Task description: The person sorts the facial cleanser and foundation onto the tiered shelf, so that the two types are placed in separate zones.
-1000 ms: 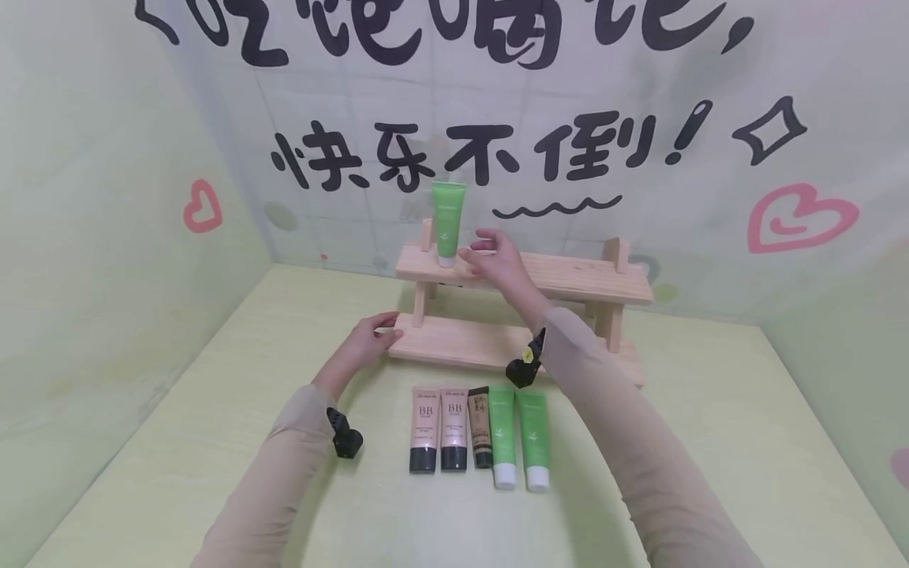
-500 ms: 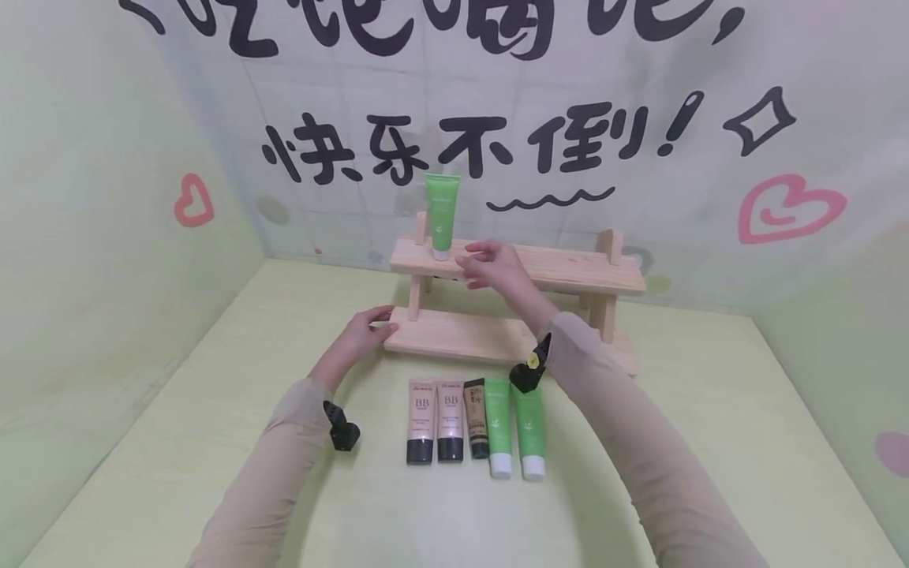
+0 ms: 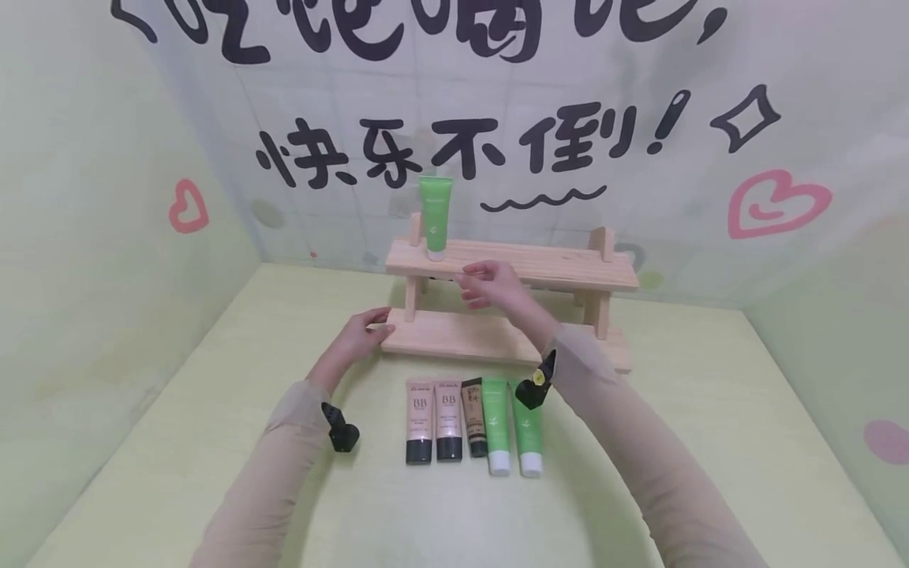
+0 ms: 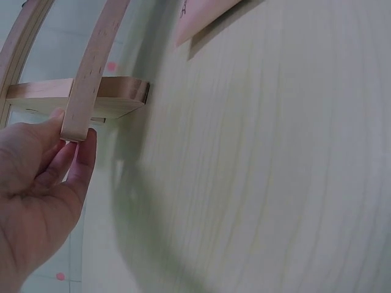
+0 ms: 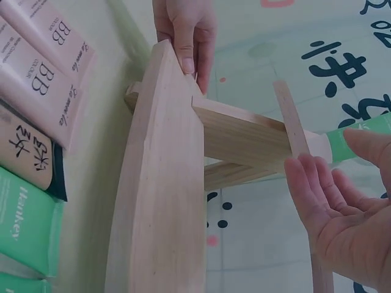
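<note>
A two-tier wooden shelf (image 3: 454, 335) stands at the back of the table. My left hand (image 3: 357, 338) pinches the left end of its lower board, thumb on top and fingers beneath, as the left wrist view shows at the board end (image 4: 82, 104). On the left of the upper board (image 3: 540, 264) a green tube (image 3: 435, 217) stands upright on its white cap. My right hand (image 3: 497, 285) is in front of the upper board, right of that tube, fingers loosely bent and holding nothing. In the right wrist view its fingers (image 5: 311, 183) are close by the upper board's edge.
In front of the shelf lie two pink BB tubes (image 3: 420, 418) with black caps, a brown tube (image 3: 473, 418), and two green tubes (image 3: 499, 426) with white caps, side by side. A printed wall sheet (image 3: 341, 229) hangs close behind the shelf.
My right hand has moved down and away from the standing green tube, which stays on the upper board. The left hand keeps its hold on the shelf. The head view has shifted slightly.
</note>
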`<act>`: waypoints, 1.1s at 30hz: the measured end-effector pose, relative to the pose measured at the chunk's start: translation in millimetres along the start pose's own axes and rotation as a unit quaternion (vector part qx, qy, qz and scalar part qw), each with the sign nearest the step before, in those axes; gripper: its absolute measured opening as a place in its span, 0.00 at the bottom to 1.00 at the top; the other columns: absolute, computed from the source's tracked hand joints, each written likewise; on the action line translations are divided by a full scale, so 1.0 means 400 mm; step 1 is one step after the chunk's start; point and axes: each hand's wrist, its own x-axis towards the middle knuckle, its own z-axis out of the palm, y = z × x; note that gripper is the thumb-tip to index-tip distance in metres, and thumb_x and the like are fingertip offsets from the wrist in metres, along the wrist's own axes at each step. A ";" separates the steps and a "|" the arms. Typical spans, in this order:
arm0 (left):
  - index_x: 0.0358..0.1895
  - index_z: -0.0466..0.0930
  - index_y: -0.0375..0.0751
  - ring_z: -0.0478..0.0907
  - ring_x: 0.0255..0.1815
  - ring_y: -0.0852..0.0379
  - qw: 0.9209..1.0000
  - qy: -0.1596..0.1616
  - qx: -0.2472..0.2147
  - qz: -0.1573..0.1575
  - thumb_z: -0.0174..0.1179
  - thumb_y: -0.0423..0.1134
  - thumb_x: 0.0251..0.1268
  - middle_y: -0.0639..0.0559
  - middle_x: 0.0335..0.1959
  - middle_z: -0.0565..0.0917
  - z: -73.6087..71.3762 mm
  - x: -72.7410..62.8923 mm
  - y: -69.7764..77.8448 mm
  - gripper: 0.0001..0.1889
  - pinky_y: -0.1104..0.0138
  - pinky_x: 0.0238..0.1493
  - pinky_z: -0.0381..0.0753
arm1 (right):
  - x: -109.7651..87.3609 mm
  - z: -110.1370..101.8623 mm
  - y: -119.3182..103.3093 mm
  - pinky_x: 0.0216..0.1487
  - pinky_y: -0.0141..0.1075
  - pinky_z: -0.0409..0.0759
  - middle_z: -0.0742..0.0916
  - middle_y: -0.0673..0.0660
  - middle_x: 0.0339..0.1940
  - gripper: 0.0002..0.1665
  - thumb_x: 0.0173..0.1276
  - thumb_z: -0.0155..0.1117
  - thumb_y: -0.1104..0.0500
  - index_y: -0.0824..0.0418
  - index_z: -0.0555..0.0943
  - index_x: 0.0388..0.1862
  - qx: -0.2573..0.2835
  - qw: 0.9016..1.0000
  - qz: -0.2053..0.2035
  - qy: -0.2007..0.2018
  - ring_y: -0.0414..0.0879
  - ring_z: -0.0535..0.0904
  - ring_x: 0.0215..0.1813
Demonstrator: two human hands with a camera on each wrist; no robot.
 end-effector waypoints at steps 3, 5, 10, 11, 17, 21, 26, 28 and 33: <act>0.70 0.55 0.44 0.70 0.61 0.41 1.000 -0.002 0.001 -0.003 0.49 0.44 0.68 0.41 0.66 0.66 0.006 0.001 -0.003 0.29 0.57 0.55 0.76 | -0.006 -0.005 0.011 0.48 0.40 0.82 0.78 0.68 0.56 0.29 0.65 0.58 0.55 0.67 0.67 0.61 -0.005 1.000 0.001 -0.006 0.61 0.77 0.54; 0.70 0.55 0.44 0.69 0.61 0.41 1.000 0.000 0.002 -0.004 0.49 0.44 0.68 0.41 0.66 0.66 0.008 0.001 -0.003 0.29 0.56 0.56 0.76 | -0.008 -0.007 0.017 0.48 0.41 0.82 0.78 0.68 0.55 0.29 0.65 0.58 0.55 0.67 0.67 0.61 -0.007 1.000 0.002 -0.007 0.61 0.77 0.54; 0.70 0.55 0.44 0.70 0.61 0.41 1.000 0.005 0.007 -0.004 0.50 0.44 0.68 0.41 0.66 0.66 0.006 0.002 -0.003 0.29 0.56 0.57 0.75 | -0.019 -0.013 0.033 0.43 0.39 0.83 0.79 0.67 0.52 0.26 0.65 0.58 0.57 0.67 0.68 0.59 -0.013 1.000 0.003 -0.010 0.61 0.77 0.53; 0.70 0.55 0.44 0.70 0.60 0.41 1.000 0.005 0.008 -0.002 0.50 0.44 0.68 0.41 0.66 0.66 0.004 0.002 -0.003 0.29 0.56 0.57 0.75 | -0.021 -0.014 0.036 0.42 0.39 0.84 0.79 0.68 0.52 0.26 0.65 0.58 0.57 0.67 0.68 0.59 -0.011 1.000 0.002 -0.012 0.62 0.77 0.53; 0.70 0.55 0.44 0.71 0.60 0.41 1.000 0.003 0.007 0.002 0.50 0.44 0.68 0.40 0.66 0.66 0.002 0.006 -0.006 0.29 0.57 0.55 0.76 | -0.033 -0.020 0.058 0.42 0.42 0.84 0.79 0.69 0.53 0.27 0.65 0.58 0.57 0.68 0.67 0.60 -0.015 1.000 0.005 -0.025 0.63 0.78 0.51; 0.70 0.54 0.44 0.71 0.60 0.41 1.000 0.005 0.009 0.000 0.49 0.43 0.68 0.41 0.66 0.66 0.002 0.006 -0.005 0.29 0.57 0.56 0.76 | -0.040 -0.027 0.068 0.43 0.42 0.83 0.79 0.70 0.53 0.29 0.65 0.58 0.55 0.68 0.66 0.61 -0.025 0.999 0.007 -0.034 0.63 0.78 0.51; 0.70 0.54 0.43 0.70 0.60 0.41 1.000 0.006 0.005 0.002 0.49 0.42 0.68 0.40 0.66 0.66 0.002 0.003 0.000 0.29 0.56 0.56 0.76 | -0.050 -0.036 0.076 0.42 0.42 0.84 0.78 0.72 0.53 0.30 0.65 0.58 0.54 0.70 0.66 0.61 -0.030 0.999 0.002 -0.044 0.64 0.78 0.52; 0.70 0.54 0.43 0.70 0.60 0.41 1.000 0.005 0.004 0.001 0.49 0.42 0.68 0.40 0.66 0.66 0.002 0.002 0.002 0.28 0.56 0.56 0.76 | -0.056 -0.039 0.081 0.42 0.42 0.84 0.78 0.73 0.54 0.30 0.66 0.57 0.54 0.70 0.65 0.61 -0.035 0.998 0.003 -0.050 0.64 0.78 0.52; 0.70 0.54 0.43 0.70 0.60 0.40 1.000 0.001 0.011 0.001 0.49 0.43 0.69 0.40 0.66 0.66 0.002 0.003 0.001 0.29 0.56 0.56 0.75 | -0.073 -0.050 0.096 0.43 0.42 0.83 0.77 0.72 0.55 0.32 0.67 0.56 0.53 0.70 0.63 0.64 -0.044 0.997 0.011 -0.064 0.63 0.77 0.53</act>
